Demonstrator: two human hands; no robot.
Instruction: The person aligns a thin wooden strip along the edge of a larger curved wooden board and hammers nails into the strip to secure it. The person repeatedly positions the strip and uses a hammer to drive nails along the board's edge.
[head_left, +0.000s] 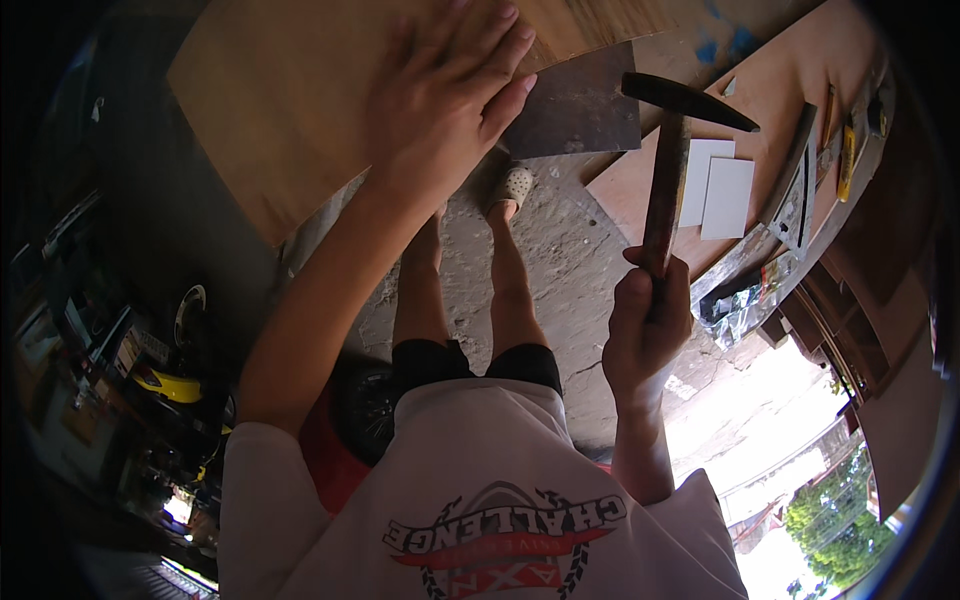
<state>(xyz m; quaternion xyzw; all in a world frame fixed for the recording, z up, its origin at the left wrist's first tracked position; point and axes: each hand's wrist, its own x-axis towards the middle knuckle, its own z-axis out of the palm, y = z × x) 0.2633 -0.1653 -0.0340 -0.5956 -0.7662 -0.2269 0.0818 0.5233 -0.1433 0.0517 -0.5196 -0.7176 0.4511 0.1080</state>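
Note:
My left hand (455,85) lies flat with its fingers stretched out on a large plywood sheet (270,110) at the top of the view. In my right hand (648,325) is a hammer (664,190), gripped by its wooden handle and held upright. The hammer's dark metal head is raised, apart from the plywood. Beneath the sheet's right edge shows a dark flat plate (580,105), partly covered by the plywood.
To the right a wooden board (640,180) carries two white rectangular pieces (728,198), a yellow-handled cutter (846,165) and a clear plastic bag (740,305). A wheel (365,415) stands close behind my legs. Motorbike parts (165,385) crowd the left.

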